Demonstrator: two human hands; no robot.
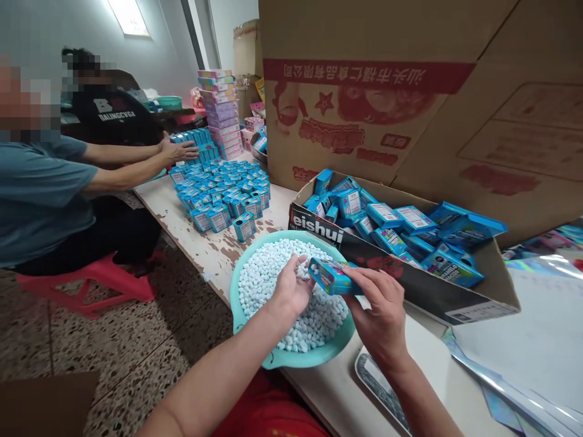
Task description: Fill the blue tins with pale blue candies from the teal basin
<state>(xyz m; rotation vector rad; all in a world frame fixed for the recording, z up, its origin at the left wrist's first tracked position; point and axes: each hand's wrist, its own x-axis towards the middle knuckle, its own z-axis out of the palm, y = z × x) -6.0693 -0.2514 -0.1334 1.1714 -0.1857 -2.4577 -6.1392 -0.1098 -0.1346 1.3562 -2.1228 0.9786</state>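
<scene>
My right hand [380, 303] grips a small blue carton [330, 276] and holds it tilted over a turquoise basin [234, 291]. The basin is full of small white candy-like pieces [268, 261]. Just at the carton's left end is my left hand [294, 288], palm up with its fingers curled in. What lies in those fingers, if anything, cannot be made out. Behind the basin stands a low cardboard tray [364, 258] heaped with blue cartons [387, 215].
Many blue cartons stand upright [223, 188] on the worn table [182, 233]. A person's hands [182, 149] touch stacked cartons at the left. Behind rises a stack of pink and purple boxes [223, 115]. A large brown carton [355, 36] fills the back right; a scale-like device [382, 391] lies near my right forearm.
</scene>
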